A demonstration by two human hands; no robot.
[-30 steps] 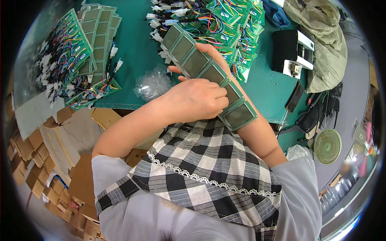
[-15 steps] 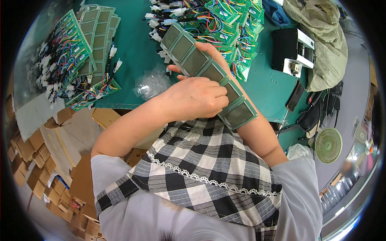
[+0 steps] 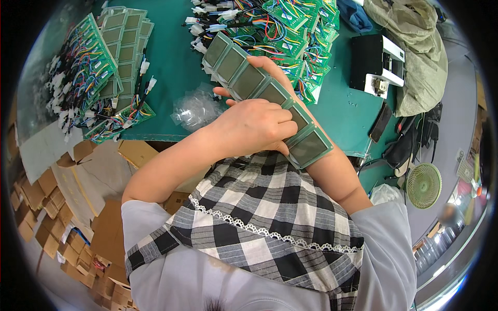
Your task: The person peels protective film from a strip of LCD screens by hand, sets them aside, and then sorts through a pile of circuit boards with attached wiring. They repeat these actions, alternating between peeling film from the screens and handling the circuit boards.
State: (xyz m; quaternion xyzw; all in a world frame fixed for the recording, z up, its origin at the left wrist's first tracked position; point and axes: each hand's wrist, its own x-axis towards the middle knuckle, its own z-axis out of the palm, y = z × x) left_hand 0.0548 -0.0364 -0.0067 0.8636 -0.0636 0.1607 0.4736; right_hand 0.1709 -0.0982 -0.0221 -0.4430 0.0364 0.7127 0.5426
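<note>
A long green circuit-board panel (image 3: 248,80) with a row of grey display screens lies diagonally across my right forearm. My right hand (image 3: 274,67) holds it from beneath, its thumb at the far edge and fingertips showing past the left edge. Over the panel's middle, my left hand (image 3: 257,124) is closed, with fingers curled down onto the screens and thumb near the lower edge. Whatever its fingertips pinch, if anything, is hidden. A crumpled heap of clear plastic film (image 3: 196,110) rests on the table to the left of the hands.
Wired green boards (image 3: 295,39) are piled at the back of the green table (image 3: 168,62). More wired boards (image 3: 91,72) and several screen panels (image 3: 127,54) sit at left. At right are a black-and-white device (image 3: 376,65), a cloth bag (image 3: 415,46) and a small green fan (image 3: 424,185).
My left hand has shifted slightly, and its thumb now shows at the panel's lower edge. The panel's far end has moved a little to the left and down.
</note>
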